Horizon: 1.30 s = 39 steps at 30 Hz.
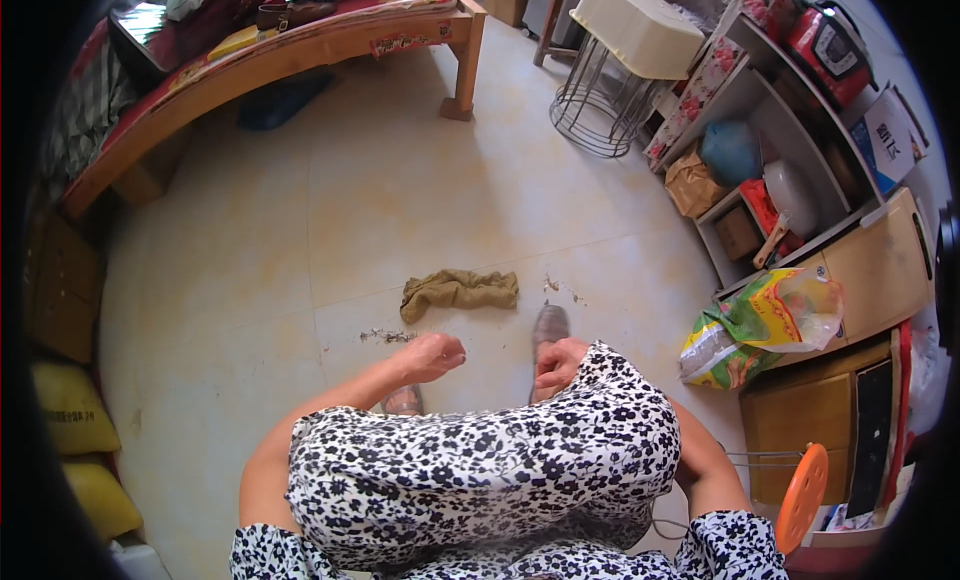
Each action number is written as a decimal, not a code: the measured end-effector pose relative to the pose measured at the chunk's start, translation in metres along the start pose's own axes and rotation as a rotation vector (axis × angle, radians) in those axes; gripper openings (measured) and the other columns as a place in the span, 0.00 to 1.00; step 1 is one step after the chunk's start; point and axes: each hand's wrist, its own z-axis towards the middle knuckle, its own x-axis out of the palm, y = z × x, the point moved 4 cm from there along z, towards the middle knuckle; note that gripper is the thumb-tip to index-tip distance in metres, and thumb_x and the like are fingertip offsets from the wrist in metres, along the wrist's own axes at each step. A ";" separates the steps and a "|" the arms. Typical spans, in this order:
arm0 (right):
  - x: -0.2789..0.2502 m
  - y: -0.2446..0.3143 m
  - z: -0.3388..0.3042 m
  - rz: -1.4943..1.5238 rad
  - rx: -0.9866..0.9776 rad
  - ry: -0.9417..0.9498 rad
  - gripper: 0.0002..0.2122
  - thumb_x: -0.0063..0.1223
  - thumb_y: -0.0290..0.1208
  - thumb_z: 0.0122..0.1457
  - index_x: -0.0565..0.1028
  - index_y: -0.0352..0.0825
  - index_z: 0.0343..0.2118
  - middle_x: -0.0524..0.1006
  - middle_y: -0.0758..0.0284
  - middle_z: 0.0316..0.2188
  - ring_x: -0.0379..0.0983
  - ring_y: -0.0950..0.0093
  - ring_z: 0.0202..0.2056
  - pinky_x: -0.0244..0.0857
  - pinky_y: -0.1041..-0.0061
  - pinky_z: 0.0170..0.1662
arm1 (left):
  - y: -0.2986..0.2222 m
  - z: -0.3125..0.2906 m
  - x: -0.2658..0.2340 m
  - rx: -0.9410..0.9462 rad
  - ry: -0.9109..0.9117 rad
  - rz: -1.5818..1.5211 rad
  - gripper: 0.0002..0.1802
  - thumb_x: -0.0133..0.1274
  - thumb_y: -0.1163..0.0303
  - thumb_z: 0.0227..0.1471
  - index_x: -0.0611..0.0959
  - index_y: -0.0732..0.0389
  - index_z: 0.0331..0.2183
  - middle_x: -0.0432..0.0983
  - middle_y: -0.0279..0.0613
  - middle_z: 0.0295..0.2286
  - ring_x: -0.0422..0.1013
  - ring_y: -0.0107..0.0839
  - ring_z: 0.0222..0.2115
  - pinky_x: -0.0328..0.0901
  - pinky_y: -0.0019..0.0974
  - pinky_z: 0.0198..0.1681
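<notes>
Down by the knees, both hands hang out in front of a black-and-white flowered dress [480,460]. The left hand [432,356] is loosely curled with fingers drawn together and nothing in it that I can see, the right hand [560,362] sits bunched against the dress fabric, and I honestly can't tell if it's pinching the cloth or just resting there. Under the hands you can spot two feet in shoes, one shoe [549,325] just beyond the right hand. A bit past the left hand there's a small scatter of dirt [385,335] on the tile floor [250,240], and just beyond both hands a crumpled brown rag [459,289] lies flat, apart from either hand, probably dropped where the mess is. Off to the right of the right hand, a yellow-green plastic bag [770,325] leans on a wooden cabinet [880,270], with open shelves above. Farther out stand a wire stool [600,90] with a cream top and a wooden bed frame [300,50].
</notes>
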 end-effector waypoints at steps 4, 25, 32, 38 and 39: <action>-0.001 -0.015 0.006 0.190 0.004 0.100 0.15 0.56 0.37 0.51 0.78 0.29 0.35 0.78 0.56 0.29 0.76 0.68 0.33 0.68 0.69 0.39 | -0.010 0.016 0.030 -0.001 0.053 0.010 0.13 0.47 0.64 0.51 0.80 0.64 0.29 0.76 0.54 0.29 0.70 0.54 0.33 0.65 0.49 0.36; 0.022 -0.040 0.165 0.078 -0.431 -0.382 0.22 0.48 0.29 0.54 0.65 0.37 0.54 0.68 0.55 0.49 0.64 0.54 0.50 0.59 0.63 0.53 | 0.078 0.077 -0.064 -0.235 0.422 0.596 0.10 0.54 0.69 0.44 0.78 0.58 0.33 0.75 0.48 0.31 0.72 0.47 0.36 0.67 0.47 0.37; 0.007 -0.035 0.206 -0.123 -0.310 -0.370 0.28 0.53 0.27 0.49 0.61 0.40 0.57 0.59 0.58 0.57 0.55 0.56 0.57 0.57 0.60 0.55 | 0.100 0.113 -0.035 -0.288 0.211 0.690 0.26 0.54 0.69 0.44 0.71 0.52 0.48 0.70 0.45 0.40 0.70 0.46 0.41 0.68 0.49 0.39; 0.032 -0.053 0.215 -0.343 -0.398 -0.452 0.22 0.52 0.25 0.45 0.69 0.43 0.47 0.67 0.64 0.48 0.63 0.59 0.48 0.61 0.61 0.47 | 0.093 0.076 0.007 -0.359 0.053 0.640 0.40 0.60 0.70 0.39 0.63 0.45 0.55 0.52 0.52 0.57 0.55 0.61 0.54 0.65 0.54 0.47; 0.030 -0.050 0.212 -0.317 -0.474 -0.528 0.19 0.51 0.23 0.42 0.71 0.41 0.42 0.69 0.65 0.41 0.65 0.61 0.43 0.62 0.62 0.44 | 0.093 0.073 0.010 -0.304 -0.007 0.711 0.40 0.61 0.69 0.38 0.65 0.46 0.55 0.53 0.52 0.57 0.55 0.59 0.54 0.66 0.53 0.45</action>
